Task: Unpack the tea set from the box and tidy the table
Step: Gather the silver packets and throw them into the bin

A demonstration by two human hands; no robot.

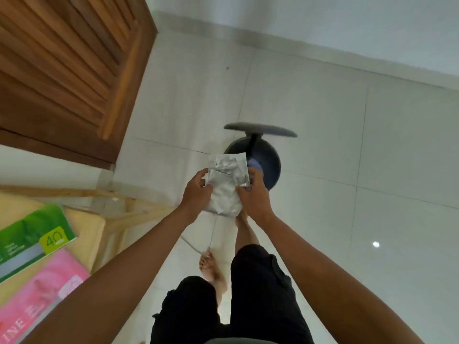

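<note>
Head view: two hands, left hand (197,192) and right hand (252,194), grip one crumpled wrapping bundle (224,187).

Wrappers (224,184) between both hands, before the bin (263,167) — table (99,219) left.

Bare forearms (139,264), black shorts (260,294), bare feet (211,269)

A louvred wooden door (67,70) is seen at ten o'clock, a green box (32,242) and pink box (37,294) at eight o'clock.
</note>
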